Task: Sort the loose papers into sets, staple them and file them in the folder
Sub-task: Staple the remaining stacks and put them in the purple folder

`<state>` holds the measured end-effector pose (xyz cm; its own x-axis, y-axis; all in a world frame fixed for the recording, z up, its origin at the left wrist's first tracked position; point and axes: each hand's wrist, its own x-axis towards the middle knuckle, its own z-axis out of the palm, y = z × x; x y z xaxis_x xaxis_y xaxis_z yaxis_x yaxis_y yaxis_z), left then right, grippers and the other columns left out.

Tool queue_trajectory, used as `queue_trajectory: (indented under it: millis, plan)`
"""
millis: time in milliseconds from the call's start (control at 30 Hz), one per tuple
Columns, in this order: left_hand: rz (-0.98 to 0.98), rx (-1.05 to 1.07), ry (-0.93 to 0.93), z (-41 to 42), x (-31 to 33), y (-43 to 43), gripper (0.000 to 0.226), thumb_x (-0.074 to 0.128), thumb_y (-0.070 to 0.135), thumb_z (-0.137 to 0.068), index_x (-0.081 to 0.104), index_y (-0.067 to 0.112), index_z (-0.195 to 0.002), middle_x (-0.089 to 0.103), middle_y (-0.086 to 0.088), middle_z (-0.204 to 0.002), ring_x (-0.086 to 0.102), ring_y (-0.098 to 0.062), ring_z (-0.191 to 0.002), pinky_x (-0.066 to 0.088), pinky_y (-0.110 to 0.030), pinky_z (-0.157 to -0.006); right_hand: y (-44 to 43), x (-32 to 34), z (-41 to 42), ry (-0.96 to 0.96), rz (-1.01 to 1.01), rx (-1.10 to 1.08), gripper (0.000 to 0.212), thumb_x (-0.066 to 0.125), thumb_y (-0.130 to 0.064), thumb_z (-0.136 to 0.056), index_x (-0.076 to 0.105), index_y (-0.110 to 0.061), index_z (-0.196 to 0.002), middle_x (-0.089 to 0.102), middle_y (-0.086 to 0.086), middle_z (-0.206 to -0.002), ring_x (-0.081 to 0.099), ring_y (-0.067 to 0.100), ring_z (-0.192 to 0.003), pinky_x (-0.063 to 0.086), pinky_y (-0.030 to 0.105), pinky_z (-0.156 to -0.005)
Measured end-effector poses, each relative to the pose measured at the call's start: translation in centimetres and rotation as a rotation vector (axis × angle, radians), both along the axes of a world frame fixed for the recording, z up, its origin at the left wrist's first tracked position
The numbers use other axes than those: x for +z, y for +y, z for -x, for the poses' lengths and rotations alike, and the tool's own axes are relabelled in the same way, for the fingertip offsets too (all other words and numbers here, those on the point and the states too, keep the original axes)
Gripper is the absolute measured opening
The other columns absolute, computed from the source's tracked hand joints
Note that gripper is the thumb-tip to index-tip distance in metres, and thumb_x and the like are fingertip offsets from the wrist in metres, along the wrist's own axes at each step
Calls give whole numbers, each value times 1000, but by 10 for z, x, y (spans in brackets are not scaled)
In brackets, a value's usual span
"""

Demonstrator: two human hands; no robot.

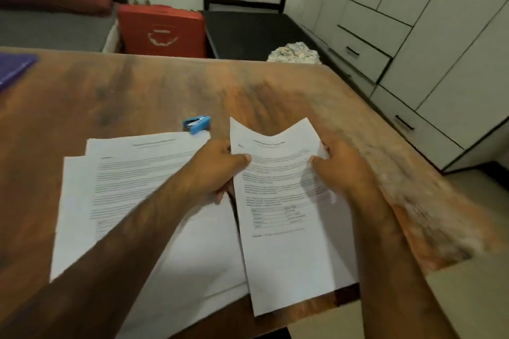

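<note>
As both grips, left hand (pixel 217 170) and right hand (pixel 341 170), pinch the printed white sheet (pixel 286 228) beside the blue plastic stapler (pixel 197 124), I'd match headings.

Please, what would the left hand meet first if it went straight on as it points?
The left hand pinches the sheet; beyond it, probably the right hand on the opposite edge, depth unclear.
</note>
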<state>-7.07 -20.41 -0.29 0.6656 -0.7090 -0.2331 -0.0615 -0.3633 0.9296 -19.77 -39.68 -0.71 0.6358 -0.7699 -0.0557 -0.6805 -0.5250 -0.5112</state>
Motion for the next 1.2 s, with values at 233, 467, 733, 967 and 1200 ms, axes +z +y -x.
queue_trajectory:
  millis: [233,467,733,967,1200]
  plan:
    - [-433,-9,-495,8,-9,-18,42,48,53,-104,55,28,-137,66,5,-134,67,-21,-110,51,-35,-88,-3,2,5,158,159,-147,44,61,-27,-97,57,-16,-139,52,14,-146,52,35,-127,48,46,-101]
    - [-539,233,-623,-26,-10,47,29,55,50,-100,62,32,-121,71,4,-113,62,-17,-99,47,-35,-82,76,2,-48,-139,52,139,32,67,-36,-93,70,-29,-125,66,-3,-128,63,25,-116,50,48,-104]
    - [-782,539,-696,-68,-21,157,65,42,68,-99,53,20,-142,49,-8,-152,51,-31,-133,43,-48,-111,148,-26,-118,-136,-2,373,27,66,-42,-96,69,-34,-121,68,-8,-119,61,16,-110,53,44,-100]
    - [-698,598,-788,-77,-48,162,64,41,74,-95,59,29,-136,52,-3,-144,51,-26,-127,44,-46,-108,159,-45,-123,-170,133,348,35,53,-58,-90,68,-35,-112,67,-7,-110,59,17,-102,56,46,-94]
    - [-328,595,-760,-80,-50,166,45,64,61,-92,56,38,-130,62,13,-132,57,-17,-115,52,-52,-101,159,-48,-125,-157,129,347,45,45,-64,-85,67,-36,-114,67,-6,-115,61,19,-103,55,46,-97]
